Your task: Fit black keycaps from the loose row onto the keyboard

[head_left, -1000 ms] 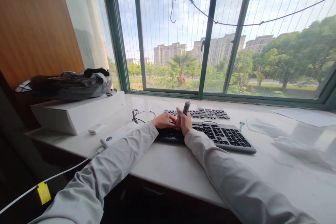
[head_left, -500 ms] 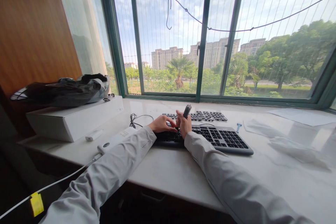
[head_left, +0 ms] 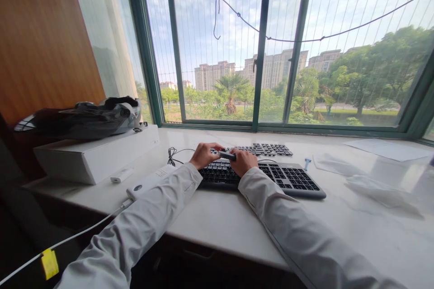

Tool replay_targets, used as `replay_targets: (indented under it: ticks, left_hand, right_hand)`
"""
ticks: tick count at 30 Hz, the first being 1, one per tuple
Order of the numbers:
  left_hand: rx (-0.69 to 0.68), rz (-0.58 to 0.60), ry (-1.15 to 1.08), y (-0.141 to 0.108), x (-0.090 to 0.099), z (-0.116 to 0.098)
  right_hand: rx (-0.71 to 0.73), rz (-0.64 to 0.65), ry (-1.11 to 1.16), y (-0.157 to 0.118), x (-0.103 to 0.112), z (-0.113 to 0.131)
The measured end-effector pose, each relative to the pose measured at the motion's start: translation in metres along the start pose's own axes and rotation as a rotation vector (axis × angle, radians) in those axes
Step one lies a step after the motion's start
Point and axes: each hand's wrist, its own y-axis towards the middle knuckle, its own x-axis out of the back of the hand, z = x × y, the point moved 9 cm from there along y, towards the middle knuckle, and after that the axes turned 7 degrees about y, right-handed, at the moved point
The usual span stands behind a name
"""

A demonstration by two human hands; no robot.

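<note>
at the far left a white cable (head_left: 68, 239) with a yellow tag (head_left: 49, 263) runs up to a flat white device (head_left: 149, 181) on the pale stone counter (head_left: 217, 216). behind it a long white box (head_left: 98, 153) carries a dark bundle of gear (head_left: 81, 119), and a small white stick (head_left: 121, 174) lies just in front of the box. a thin black cord (head_left: 176, 153) is coiled on the counter just left of the hands.

the left hand (head_left: 203, 155) hovers over the upper left corner of the near keyboard (head_left: 271, 176), fingers curled inward and its fingertips closed on the left end of a small dark grey tool (head_left: 226, 155). the tool lies nearly level between the two hands, above the key rows; whether it touches the keys cannot be told. the right hand (head_left: 244, 161) sits just beside it, fingers bunched together and clamped on the tool's right end, knuckles toward the camera. both forearms are in light grey sleeves (head_left: 162, 216).

a second dark keyboard (head_left: 267, 149) lies behind the first, nearer the window (head_left: 261, 54). right of the keyboards a small blue object (head_left: 307, 163) rests on the counter, then crumpled clear plastic (head_left: 373, 185), and a sheet of paper (head_left: 389, 149) near the window frame.
</note>
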Motion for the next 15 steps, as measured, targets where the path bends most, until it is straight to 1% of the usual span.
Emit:
replay_targets:
  ticks: [4, 11, 15]
  left_hand:
    - [-0.028, 0.004, 0.011, 0.000, -0.001, -0.002]
    - [-0.110, 0.081, -0.036, -0.003, -0.010, -0.008]
    - [-0.154, 0.082, -0.018, -0.004, -0.011, -0.010]
  right_hand:
    - [0.021, 0.000, 0.011, -0.001, 0.001, 0.006]
    - [0.032, -0.005, 0.009, 0.000, -0.004, 0.005]
    - [0.054, -0.025, 0.000, 0.000, -0.004, 0.005]
